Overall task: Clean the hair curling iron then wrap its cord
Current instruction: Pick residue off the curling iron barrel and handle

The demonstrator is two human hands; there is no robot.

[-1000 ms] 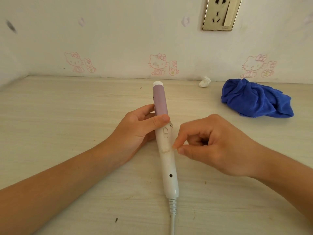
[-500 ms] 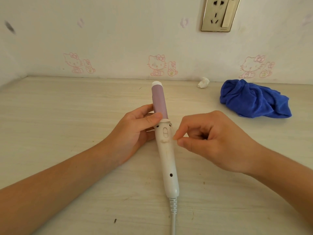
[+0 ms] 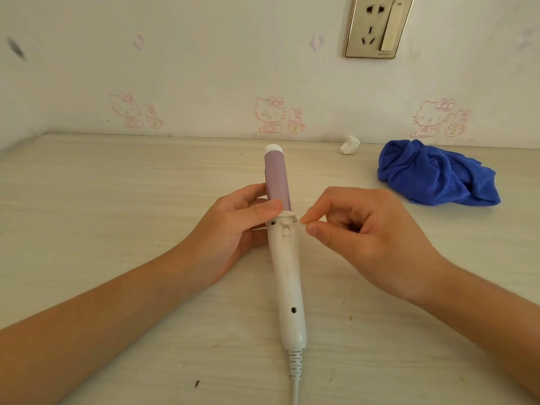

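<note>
Left hand (image 3: 233, 229) grips curling iron (image 3: 287, 273) at barrel base. Thumb lies across purple barrel, higher than a second ago, collar now uncovered. Right hand (image 3: 371, 238): thumb and forefinger tips pressed together just beside collar, up from mid-handle; whether pinching anything, cannot tell. Iron between hands at table (image 3: 117, 200) centre, tip toward wall, cord (image 3: 295, 387) trailing toward camera. Blue cloth (image 3: 432, 173) far right, unmoved.

Cloth (image 3: 432, 173), perhaps tissue (image 3: 349, 144), right of iron (image 3: 287, 273)

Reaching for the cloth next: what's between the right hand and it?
Only bare tabletop separates the right hand and the blue cloth, seen in head view.
</note>
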